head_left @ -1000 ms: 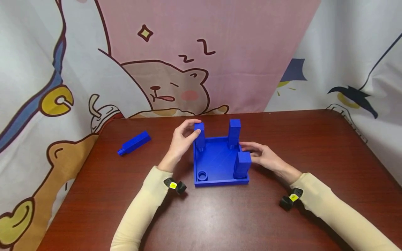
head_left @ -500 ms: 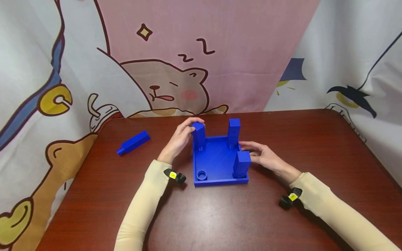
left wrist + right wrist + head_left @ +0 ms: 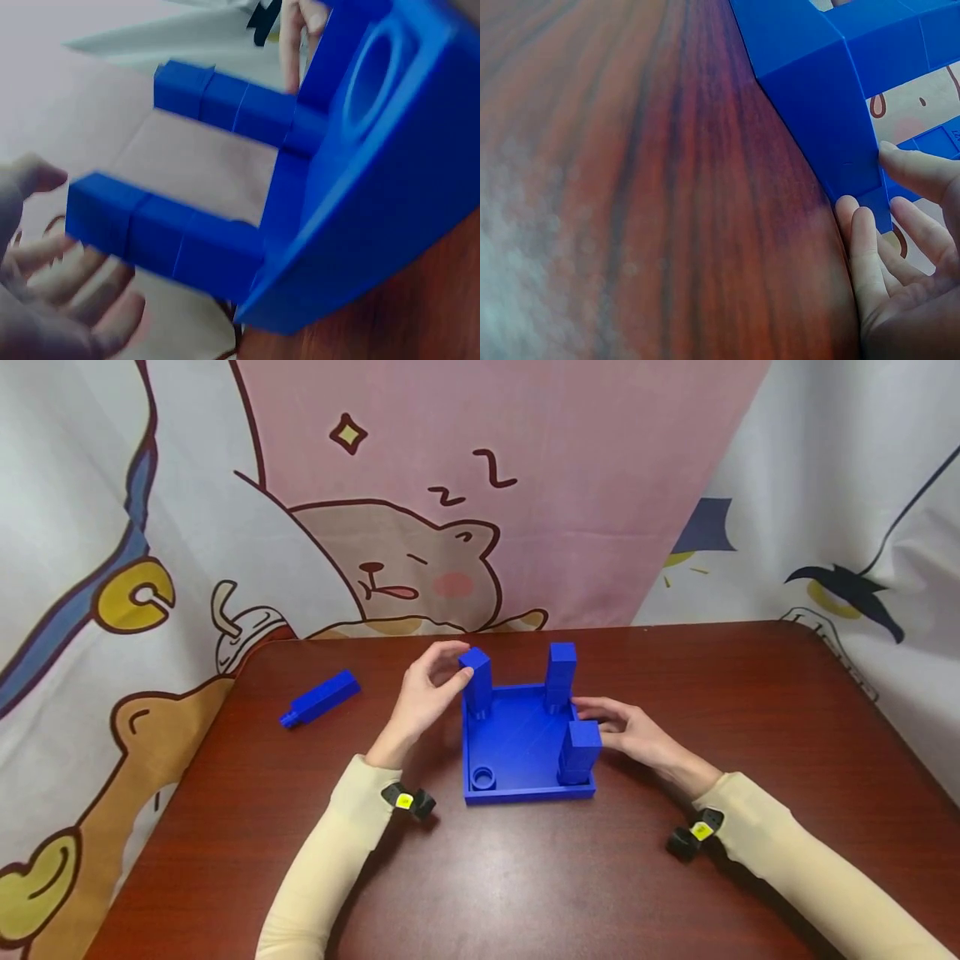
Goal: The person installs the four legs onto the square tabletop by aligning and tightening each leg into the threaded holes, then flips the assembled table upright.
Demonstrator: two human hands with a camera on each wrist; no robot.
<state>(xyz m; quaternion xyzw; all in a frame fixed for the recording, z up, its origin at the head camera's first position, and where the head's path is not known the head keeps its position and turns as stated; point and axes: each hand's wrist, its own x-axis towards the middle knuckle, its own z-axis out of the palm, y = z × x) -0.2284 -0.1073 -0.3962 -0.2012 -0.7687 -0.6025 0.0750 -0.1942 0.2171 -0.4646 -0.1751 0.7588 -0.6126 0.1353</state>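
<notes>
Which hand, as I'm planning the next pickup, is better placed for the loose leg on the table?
Probably the left hand: it is nearer the loose leg, while the right hand touches the opposite side of the blue tray.

Reddish-brown table (image 3: pixel 750 693), pale glare (image 3: pixel 502 885) on top; cartoon-printed cloth (image 3: pixel 585 485) behind, sleeping bear (image 3: pixel 435 556).

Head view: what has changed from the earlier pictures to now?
The far-left post has turned in place, one corner now facing the person. The left hand, which gripped its top earlier, has loosened and drawn slightly back. The right hand at the edge of the tray, the far-right post, the near-right post and the loose post stayed as they were.
</notes>
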